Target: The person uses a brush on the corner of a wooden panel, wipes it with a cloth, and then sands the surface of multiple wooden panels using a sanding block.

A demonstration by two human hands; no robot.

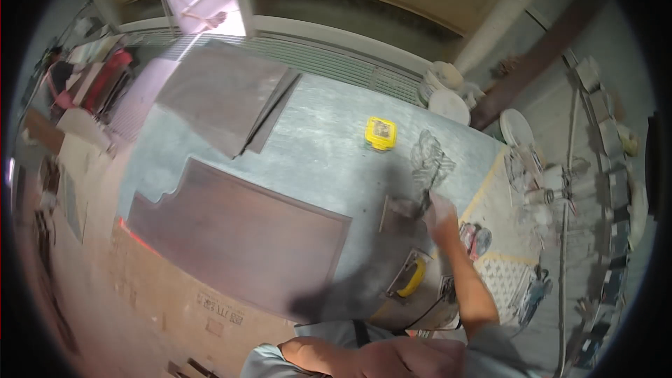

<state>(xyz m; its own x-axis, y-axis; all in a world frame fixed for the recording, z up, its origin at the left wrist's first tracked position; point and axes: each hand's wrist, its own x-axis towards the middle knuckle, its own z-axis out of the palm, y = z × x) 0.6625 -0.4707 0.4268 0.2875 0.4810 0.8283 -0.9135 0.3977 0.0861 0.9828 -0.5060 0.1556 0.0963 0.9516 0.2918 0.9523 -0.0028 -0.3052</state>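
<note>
Workshop clutter rings a pale blue-green worktop [329, 133], with machinery and a bright opening beyond its far edge. Toward the worktop's right edge, the person's right hand [439, 213] is blurred, at the dark lower end of one crumpled, grey-striped cloth or film [430, 157]. Its fingers look curled, but I cannot tell whether the grip holds anything. One small brown plate [400, 215] lies just beside that hand. The left forearm [322, 353] crosses below the near edge; I cannot tell the state of its grip.

I would judge the crumpled piece light, soft and easily squashed, best taken by its gathered folds; the small plate is probably thin and stiff, best held by its edges.

Counting the rest: one yellow case [381, 134] toward the far edge; one yellow-handled trowel [411, 277] by the near right corner; one large notched brown sheet [241, 238] along the near edge; and at least two overlapping brown sheets [217, 91] at the far left corner.
</note>
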